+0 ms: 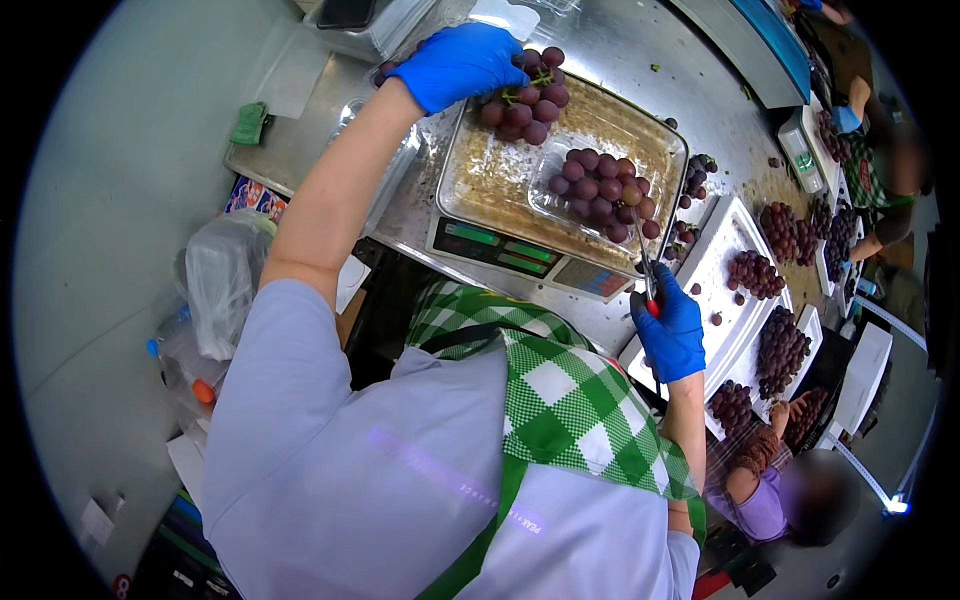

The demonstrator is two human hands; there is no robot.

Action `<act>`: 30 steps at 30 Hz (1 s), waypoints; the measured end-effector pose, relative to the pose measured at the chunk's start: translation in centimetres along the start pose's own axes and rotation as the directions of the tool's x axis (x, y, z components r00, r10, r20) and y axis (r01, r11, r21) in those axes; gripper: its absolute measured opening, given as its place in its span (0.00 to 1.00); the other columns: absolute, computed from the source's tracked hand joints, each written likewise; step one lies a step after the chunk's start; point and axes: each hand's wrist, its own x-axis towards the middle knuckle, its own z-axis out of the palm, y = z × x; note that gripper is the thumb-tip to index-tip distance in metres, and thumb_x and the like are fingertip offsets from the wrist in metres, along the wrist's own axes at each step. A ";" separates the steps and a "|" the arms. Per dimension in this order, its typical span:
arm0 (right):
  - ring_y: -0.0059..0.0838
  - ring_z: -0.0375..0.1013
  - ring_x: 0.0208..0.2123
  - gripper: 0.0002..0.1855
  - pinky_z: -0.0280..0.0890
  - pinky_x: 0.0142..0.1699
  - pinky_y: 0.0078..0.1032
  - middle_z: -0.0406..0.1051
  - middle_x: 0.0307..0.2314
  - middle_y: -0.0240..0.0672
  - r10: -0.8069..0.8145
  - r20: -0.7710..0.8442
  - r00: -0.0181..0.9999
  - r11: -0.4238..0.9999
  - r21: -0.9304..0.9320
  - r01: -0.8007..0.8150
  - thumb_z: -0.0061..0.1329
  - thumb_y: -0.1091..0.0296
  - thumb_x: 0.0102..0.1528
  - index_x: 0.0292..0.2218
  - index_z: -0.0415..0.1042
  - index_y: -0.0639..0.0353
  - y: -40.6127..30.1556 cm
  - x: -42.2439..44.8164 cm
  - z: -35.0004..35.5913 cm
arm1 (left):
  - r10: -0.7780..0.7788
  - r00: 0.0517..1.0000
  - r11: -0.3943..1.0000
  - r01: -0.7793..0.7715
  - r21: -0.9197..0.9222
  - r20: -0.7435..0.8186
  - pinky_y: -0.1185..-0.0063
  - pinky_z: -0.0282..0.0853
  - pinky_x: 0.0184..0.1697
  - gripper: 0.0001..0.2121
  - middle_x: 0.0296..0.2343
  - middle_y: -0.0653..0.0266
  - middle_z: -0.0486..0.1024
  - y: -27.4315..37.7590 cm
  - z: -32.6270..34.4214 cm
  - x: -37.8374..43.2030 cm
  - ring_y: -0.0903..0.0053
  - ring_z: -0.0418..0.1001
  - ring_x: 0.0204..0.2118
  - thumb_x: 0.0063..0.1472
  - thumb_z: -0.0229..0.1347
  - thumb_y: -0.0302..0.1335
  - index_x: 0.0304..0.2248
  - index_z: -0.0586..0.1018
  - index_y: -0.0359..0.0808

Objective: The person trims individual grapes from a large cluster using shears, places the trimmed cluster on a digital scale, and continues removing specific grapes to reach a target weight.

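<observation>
My left hand (461,66), in a blue glove, grips a bunch of dark red grapes (529,112) over the far left corner of a weighing scale's metal pan (487,176). Green stems show among the berries by my fingertips. On the pan sits a clear plastic punnet (541,184) with a second grape bunch (600,187) in it. My right hand (670,324), also gloved in blue, holds a pair of snips (649,277) with a red handle. Their blades point at the near right side of the punnet; whether they touch a grape cannot be told.
Clear plastic punnets (390,176) lie left of the scale. White foam trays (720,255) with grape bunches (756,274) stand to the right, and loose grapes lie beside the scale. A co-worker's arm (750,476) reaches in at lower right; another person (870,157) works farther off.
</observation>
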 end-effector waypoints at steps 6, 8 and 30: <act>0.37 0.67 0.20 0.25 0.61 0.27 0.28 0.65 0.17 0.44 0.026 0.036 0.999 0.998 -0.057 -0.024 0.46 0.67 0.43 0.43 0.60 0.64 -0.6 -0.3 -0.7 | -0.008 0.993 0.988 -0.009 0.154 0.115 0.75 0.64 0.31 0.11 0.24 0.56 0.72 1.0 -0.1 1.3 0.65 0.70 0.27 0.48 0.50 0.35 0.28 0.75 0.37; 0.39 0.67 0.20 0.24 0.61 0.27 0.29 0.65 0.18 0.45 0.051 0.043 0.998 0.997 -0.052 -0.049 0.46 0.66 0.43 0.43 0.61 0.63 -0.8 -0.2 -0.8 | -0.007 0.989 0.999 -0.001 0.054 0.150 0.75 0.64 0.31 0.12 0.24 0.55 0.72 1.2 -0.6 1.6 0.65 0.70 0.27 0.48 0.50 0.35 0.28 0.75 0.36; 0.40 0.67 0.21 0.24 0.61 0.28 0.30 0.65 0.18 0.45 0.023 0.025 0.999 0.995 0.097 -0.026 0.46 0.66 0.43 0.43 0.60 0.63 1.6 -0.1 -0.3 | -0.060 0.823 0.961 -0.105 0.256 0.564 0.72 0.63 0.27 0.14 0.22 0.51 0.71 0.6 -0.7 5.5 0.61 0.69 0.23 0.44 0.50 0.36 0.27 0.74 0.35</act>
